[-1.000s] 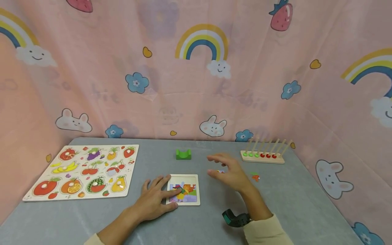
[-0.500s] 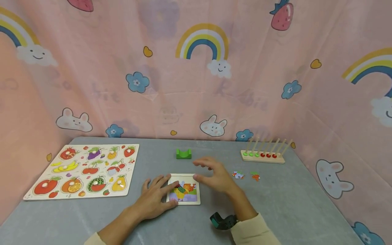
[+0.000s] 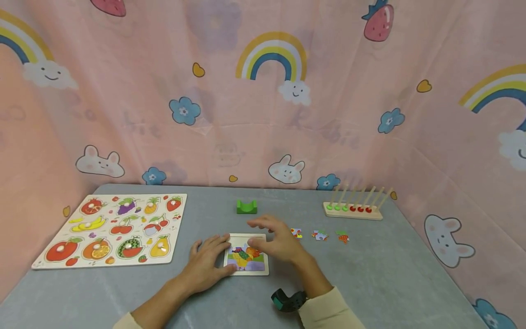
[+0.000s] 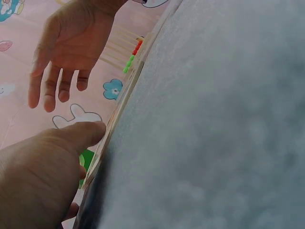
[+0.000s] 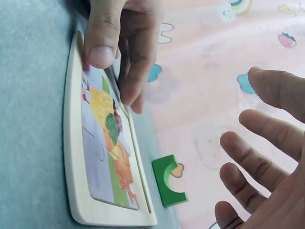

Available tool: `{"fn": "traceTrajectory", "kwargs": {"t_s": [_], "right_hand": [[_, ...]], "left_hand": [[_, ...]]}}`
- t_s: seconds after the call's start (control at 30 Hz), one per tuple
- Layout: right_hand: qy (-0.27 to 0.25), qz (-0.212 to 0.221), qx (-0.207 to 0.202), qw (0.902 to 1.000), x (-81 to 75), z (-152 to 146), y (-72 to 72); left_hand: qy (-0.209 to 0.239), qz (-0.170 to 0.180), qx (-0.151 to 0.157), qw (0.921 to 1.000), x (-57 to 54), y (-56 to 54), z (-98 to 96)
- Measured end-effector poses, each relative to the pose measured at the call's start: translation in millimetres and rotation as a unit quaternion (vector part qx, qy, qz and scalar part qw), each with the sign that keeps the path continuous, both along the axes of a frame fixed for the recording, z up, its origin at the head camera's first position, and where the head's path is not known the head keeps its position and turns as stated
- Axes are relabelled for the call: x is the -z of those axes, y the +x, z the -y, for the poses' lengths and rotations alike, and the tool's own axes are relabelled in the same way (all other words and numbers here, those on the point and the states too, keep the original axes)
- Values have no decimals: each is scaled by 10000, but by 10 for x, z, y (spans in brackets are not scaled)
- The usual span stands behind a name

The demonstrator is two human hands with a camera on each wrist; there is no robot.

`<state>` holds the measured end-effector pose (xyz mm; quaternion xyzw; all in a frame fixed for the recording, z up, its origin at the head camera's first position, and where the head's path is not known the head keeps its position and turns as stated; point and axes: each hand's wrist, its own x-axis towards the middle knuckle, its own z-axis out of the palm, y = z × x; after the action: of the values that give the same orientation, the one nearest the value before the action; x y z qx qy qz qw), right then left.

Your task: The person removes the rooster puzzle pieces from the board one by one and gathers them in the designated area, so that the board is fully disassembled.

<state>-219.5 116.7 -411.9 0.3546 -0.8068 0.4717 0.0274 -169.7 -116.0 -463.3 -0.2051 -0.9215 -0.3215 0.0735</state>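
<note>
A small wooden jigsaw puzzle (image 3: 252,265) with a colourful picture sits in its pale frame on the table. My left hand (image 3: 207,266) rests at the frame's left side, thumb on the near edge and fingers along the far-left corner. Held above the puzzle's right part, my right hand (image 3: 279,241) has its fingers spread and nothing between them. The right wrist view shows the puzzle (image 5: 102,143) up close, with the left thumb (image 5: 101,55) over one end. Three loose puzzle pieces lie to the right, among them a red-and-yellow one (image 3: 296,233) and an orange one (image 3: 343,236).
A large fruit peg board (image 3: 135,214) lies at the left. Behind the puzzle stands a green arch block (image 3: 246,208). A wooden bead rack (image 3: 353,211) with green and red beads is at the back right. A patterned pink curtain (image 3: 230,137) hangs behind the table.
My right hand has moved left, from over the loose pieces to above the puzzle, uncovering them. My left index finger has drawn back from the picture to the frame's left side.
</note>
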Motion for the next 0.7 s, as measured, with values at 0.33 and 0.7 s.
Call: {"fn": "traceTrajectory", "kwargs": {"t_s": [0.33, 0.7], "right_hand": [[265, 120, 240, 9993, 144, 161, 31], [1031, -347, 140, 9940, 396, 288, 30]], "left_hand": [[168, 37, -131, 9998, -14, -8, -20], [109, 35, -182, 9998, 4, -21, -20]]}}
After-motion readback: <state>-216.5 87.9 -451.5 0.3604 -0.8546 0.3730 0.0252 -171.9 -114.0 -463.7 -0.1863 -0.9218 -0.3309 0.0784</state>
